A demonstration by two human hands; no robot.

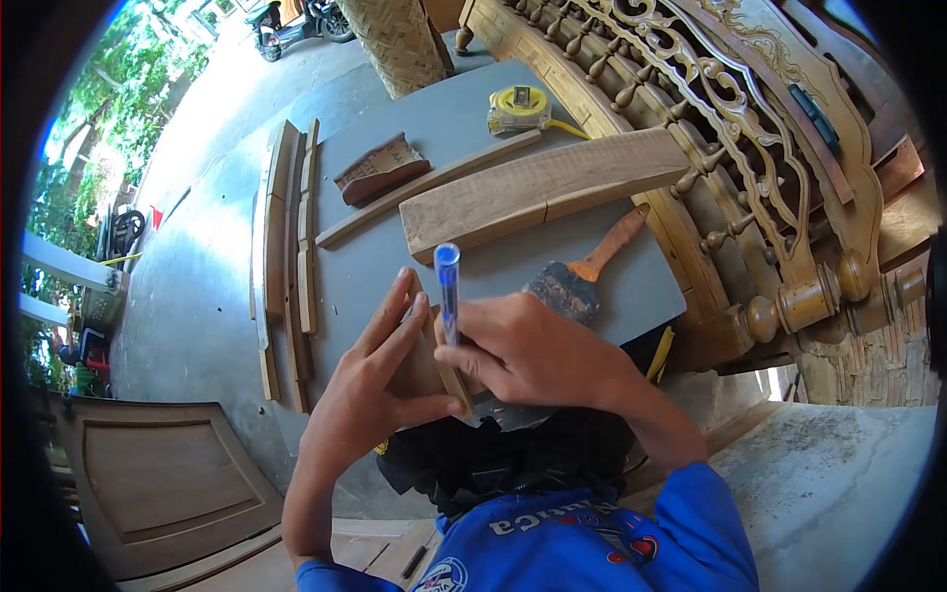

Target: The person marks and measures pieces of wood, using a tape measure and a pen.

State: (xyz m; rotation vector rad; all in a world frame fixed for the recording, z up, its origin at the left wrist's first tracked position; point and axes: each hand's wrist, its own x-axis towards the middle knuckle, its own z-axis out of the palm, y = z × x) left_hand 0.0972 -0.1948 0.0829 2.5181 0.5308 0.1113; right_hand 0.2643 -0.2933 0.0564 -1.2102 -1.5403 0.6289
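Observation:
My right hand [538, 350] is closed around a blue ballpoint pen [448, 281], which stands nearly upright with its blue end on top. The pen's lower part is hidden by my fingers. My left hand [370, 380] grips a small wooden block [422, 367], thumb along the near edge and fingers over the far end. Both hands meet at this block, close in front of my body. Just beyond them lies a long, slightly curved wooden beam [543, 187]. A wide paintbrush [582, 271] with an orange-brown handle rests to the right of my right hand.
On the grey board [340, 286] lie a thin wooden strip [424, 187], a curled reddish-brown piece [383, 170] and a yellow tape measure [518, 109]. Several wooden strips [288, 257] stand along its left side. Carved wooden furniture [730, 128] borders the right. A panelled door [163, 474] lies lower left.

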